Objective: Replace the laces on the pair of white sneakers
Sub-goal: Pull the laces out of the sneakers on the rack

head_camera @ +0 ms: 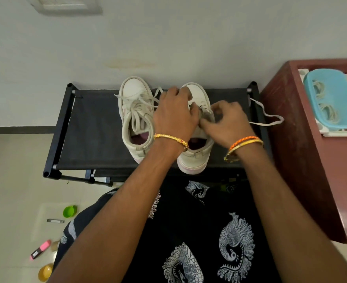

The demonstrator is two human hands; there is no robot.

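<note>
Two white sneakers stand side by side on the black rack point(99, 127), toes toward the wall. The rack serves as the landmark for all positions below.

The left sneaker point(135, 117) sits near the middle of the rack top. Its lace point(137, 108) is threaded, with loose ends spread over the tongue and off both sides.

The right sneaker point(195, 156) sits just beside the left one, toward the rack's right half, its heel at the front edge of the rack.

The left hand point(175, 115) rests over the forepart and inner side of the right sneaker. Its fingers are curled downward over the shoe; what the fingertips grip cannot be determined.

The right hand point(227, 121) is at the lacing area of the right sneaker, fingers bent inward in a pinch on the shoe's tongue or lace; which of the two cannot be determined.

A loose white lace point(267, 117) trails from the right hand's side across the right edge of the rack and hangs beyond it.

To the right of the rack stands a dark red cabinet point(291, 139). On it, a white tray point(332, 131) carries a blue basket point(332, 94) containing coiled laces point(319, 89).

On the floor, left of and in front of the rack, lie a green cap point(69, 211) and a pink marker point(40, 249).
</note>
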